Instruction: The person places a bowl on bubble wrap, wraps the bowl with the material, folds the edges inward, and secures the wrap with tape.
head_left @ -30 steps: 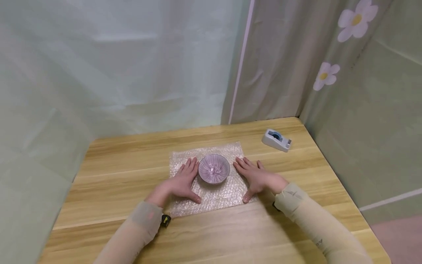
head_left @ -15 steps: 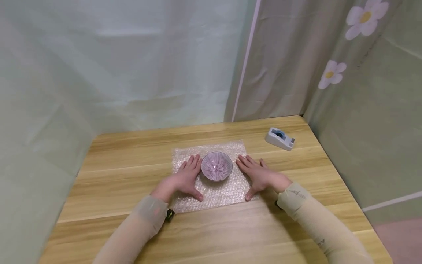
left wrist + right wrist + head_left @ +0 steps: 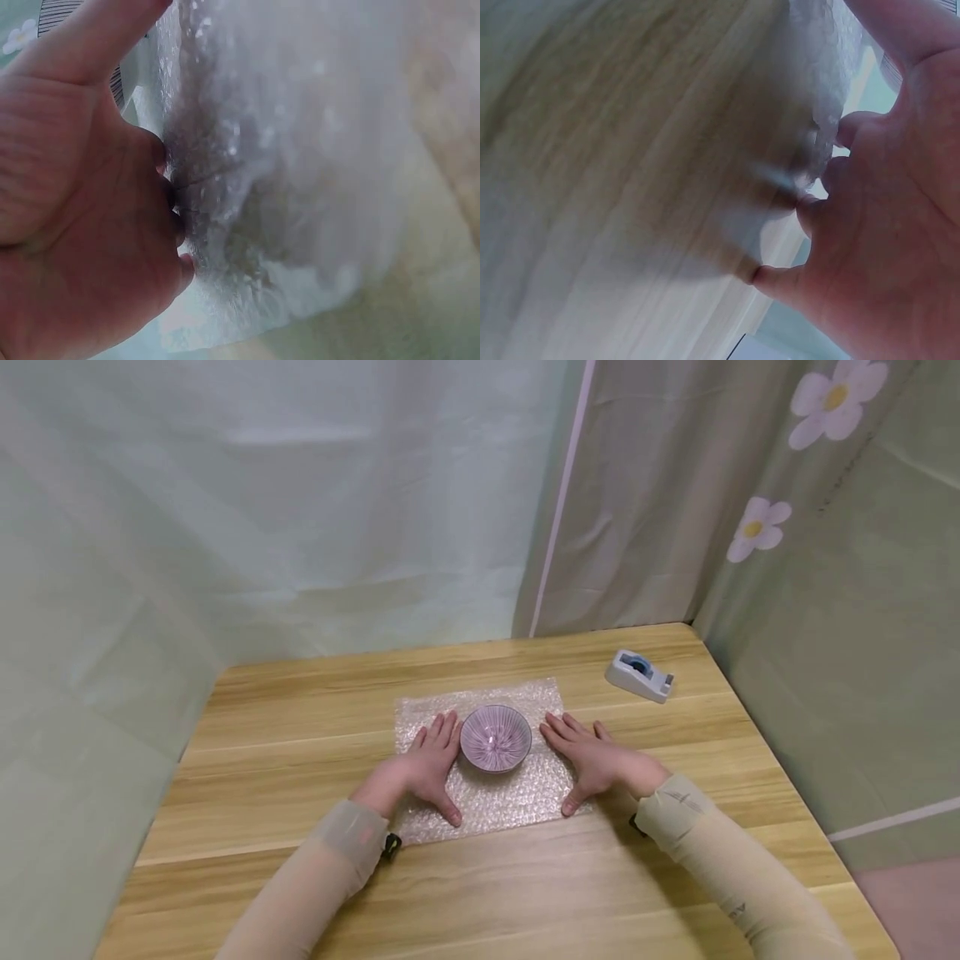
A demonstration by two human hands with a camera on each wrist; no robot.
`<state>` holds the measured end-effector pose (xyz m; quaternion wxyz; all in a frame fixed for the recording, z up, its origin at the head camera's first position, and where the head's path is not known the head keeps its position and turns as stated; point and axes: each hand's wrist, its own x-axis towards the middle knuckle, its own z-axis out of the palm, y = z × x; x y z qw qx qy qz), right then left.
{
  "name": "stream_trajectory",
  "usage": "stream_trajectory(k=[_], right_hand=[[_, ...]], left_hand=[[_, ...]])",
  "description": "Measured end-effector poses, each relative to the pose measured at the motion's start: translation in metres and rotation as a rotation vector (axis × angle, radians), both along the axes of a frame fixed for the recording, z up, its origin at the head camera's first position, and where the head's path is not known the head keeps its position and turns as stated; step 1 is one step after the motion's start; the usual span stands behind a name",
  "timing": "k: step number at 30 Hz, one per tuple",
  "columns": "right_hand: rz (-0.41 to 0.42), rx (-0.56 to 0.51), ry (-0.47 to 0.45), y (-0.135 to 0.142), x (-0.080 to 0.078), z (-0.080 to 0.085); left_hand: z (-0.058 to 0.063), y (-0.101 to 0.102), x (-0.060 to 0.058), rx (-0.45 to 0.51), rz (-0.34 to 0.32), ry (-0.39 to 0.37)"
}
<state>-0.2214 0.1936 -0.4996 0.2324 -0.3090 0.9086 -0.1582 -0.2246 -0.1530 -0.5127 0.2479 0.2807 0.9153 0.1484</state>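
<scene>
A small bowl (image 3: pixel 496 738) with purple radiating stripes stands upright near the middle of a sheet of bubble wrap (image 3: pixel 502 806). My left hand (image 3: pixel 429 772) lies on the sheet's left part, fingers spread, its fingertips right beside the bowl's rim. On the other side my right hand (image 3: pixel 592 762) rests over the sheet's right edge, thumb apart from the fingers. In the left wrist view the left fingertips press on the bubble wrap (image 3: pixel 247 150). The right wrist view shows the little finger of the right hand (image 3: pixel 900 202) touching the bare wood, other fingertips at the wrap's edge.
A grey tape dispenser (image 3: pixel 640 676) with a blue core stands at the table's back right. The wooden table (image 3: pixel 277 718) meets hanging curtains (image 3: pixel 375 527) at the back and sides. A dark wrist-camera strap (image 3: pixel 391 846) shows under the left sleeve.
The whole head view has shifted slightly, so the table and the things on it sit a little further right. Both hands keep nearly the same place on the bubble wrap; the bowl stays put.
</scene>
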Motion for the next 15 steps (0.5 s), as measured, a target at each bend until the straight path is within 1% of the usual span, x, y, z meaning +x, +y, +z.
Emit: stream_trajectory(k=[2,3,6,7,8,10,12,13,14,15], right_hand=[[0.002,-0.004,-0.002,0.0,0.0,0.0],[0.001,-0.008,-0.004,0.0,0.001,0.0],[0.006,-0.009,-0.003,0.001,0.001,0.0],[0.008,-0.011,-0.001,0.001,0.001,0.0],[0.009,-0.01,0.001,0.001,0.001,-0.001],[0.013,-0.007,0.006,0.002,0.001,-0.001],[0.017,-0.01,0.006,0.003,0.0,-0.002],[0.02,-0.008,0.003,0.003,0.0,-0.002],[0.024,-0.01,0.0,0.004,0.0,-0.002],[0.029,-0.01,-0.002,0.005,-0.001,-0.002]], left_hand=[[0.001,0.0,0.0,0.016,0.002,-0.002],[-0.003,-0.001,0.0,0.04,0.0,0.001],[-0.004,0.0,-0.002,0.017,0.003,-0.002],[-0.003,0.001,-0.002,-0.003,0.01,-0.007],[-0.007,0.0,-0.004,-0.007,0.013,-0.005],[-0.006,0.002,-0.003,-0.038,0.017,-0.006],[-0.012,0.0,-0.004,-0.011,0.018,0.004],[-0.011,0.0,-0.004,-0.002,0.019,0.0],[-0.013,-0.001,-0.004,0.015,0.014,0.002],[-0.01,-0.001,-0.003,0.023,0.013,-0.005]])
